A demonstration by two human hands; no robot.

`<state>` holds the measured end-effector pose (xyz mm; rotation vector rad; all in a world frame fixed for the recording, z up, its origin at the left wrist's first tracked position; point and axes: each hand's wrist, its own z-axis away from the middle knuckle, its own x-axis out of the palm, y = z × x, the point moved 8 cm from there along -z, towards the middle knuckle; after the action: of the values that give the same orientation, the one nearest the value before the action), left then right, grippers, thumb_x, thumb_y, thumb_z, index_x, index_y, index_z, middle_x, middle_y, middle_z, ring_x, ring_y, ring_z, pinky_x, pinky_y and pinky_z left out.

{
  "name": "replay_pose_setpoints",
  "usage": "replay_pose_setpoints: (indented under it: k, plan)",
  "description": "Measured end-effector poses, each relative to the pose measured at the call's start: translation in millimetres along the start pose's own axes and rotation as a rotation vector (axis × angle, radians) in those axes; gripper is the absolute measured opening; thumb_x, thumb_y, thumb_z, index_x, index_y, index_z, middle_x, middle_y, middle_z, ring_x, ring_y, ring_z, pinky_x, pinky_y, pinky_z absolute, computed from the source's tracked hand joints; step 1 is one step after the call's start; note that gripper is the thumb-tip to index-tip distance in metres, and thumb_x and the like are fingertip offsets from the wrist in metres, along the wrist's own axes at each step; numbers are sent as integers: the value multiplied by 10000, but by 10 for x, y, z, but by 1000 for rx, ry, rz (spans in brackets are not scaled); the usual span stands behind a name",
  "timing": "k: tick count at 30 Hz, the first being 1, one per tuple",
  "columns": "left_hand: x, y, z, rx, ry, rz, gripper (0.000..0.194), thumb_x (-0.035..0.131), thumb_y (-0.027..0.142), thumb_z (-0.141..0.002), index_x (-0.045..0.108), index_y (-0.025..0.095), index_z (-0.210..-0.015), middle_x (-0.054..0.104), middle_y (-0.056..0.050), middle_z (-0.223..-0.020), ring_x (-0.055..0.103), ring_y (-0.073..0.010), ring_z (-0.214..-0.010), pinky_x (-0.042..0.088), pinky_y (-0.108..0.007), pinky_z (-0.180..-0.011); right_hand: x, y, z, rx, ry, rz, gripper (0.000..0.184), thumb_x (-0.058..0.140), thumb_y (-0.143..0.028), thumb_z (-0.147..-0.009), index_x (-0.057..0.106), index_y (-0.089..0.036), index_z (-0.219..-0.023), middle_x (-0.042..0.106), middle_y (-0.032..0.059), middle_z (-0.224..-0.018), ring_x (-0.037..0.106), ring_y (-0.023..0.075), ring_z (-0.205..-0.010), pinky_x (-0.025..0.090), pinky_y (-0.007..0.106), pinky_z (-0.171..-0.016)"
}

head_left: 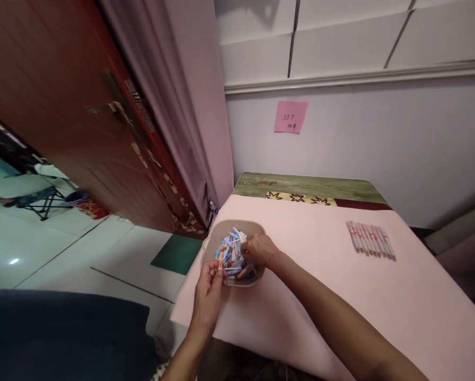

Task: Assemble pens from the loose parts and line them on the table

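A beige plastic basket [257, 228] stands at the left side of the pink-covered table. Inside lies a jumble of blue, white and orange pen parts [231, 248]. At its near left rim, my left hand [210, 280] pinches a small light-orange pen part [220, 266] between thumb and fingers. My right hand [260, 251] reaches over the right rim, its fingers curled down among the pieces. Whatever those fingertips grip is hidden. Farther right, a row of pens [371, 241] lies side by side on the cloth, apart from both hands.
The pink cloth [317, 296] covers most of the table, with a green patterned strip [309, 184] along the back. Behind is a wall bearing a pink note [291, 117]. A brown door [82, 106] and a curtain [170, 90] stand left; a green mat [177, 254] lies below.
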<state>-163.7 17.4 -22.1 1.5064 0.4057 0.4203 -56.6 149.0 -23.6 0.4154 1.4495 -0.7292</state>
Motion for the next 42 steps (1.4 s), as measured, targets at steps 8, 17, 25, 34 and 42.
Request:
replay_pose_setpoints:
  k: [8,17,25,34,42]
  plan:
    - [-45,55,-30,12,25,95,279,676,429,-760,601,185,-873,609,-6,-739,539,-144,-670,436,-256,-679,57,-114,-67,-38,23,40,191,562,-196,-844,735,-145,-905,715,155,-938,671,256,-858,486,315,-732]
    - [-247,98,-169,83,154,202,224,679,351,-758,584,194,-887,607,9,-778,555,-110,-681,444,-228,-671,43,-653,-22,-339,-1,-23,251,589,-267,-820,711,-352,-1022,689,-8,-1109,638,196,-968,476,284,-793]
    - [-254,-27,-226,36,151,161,188,644,332,-786,571,189,-885,605,14,-759,536,-105,-664,422,-222,-663,134,-333,-264,-120,63,40,272,457,-190,-910,698,-124,-1016,649,176,-1065,644,241,-894,500,341,-760]
    - [-251,40,-221,40,134,164,210,648,356,-777,569,181,-865,593,8,-755,531,-112,-659,428,-240,-663,105,-202,-300,-38,106,20,285,418,-177,-935,673,-176,-1064,635,149,-1091,665,201,-794,518,294,-686]
    - [-316,117,-292,62,155,210,181,648,326,-791,577,184,-876,596,15,-779,529,-93,-676,420,-216,-684,156,-650,-316,-245,2,-35,206,561,-259,-871,729,-202,-975,711,87,-1022,668,222,-882,508,271,-706]
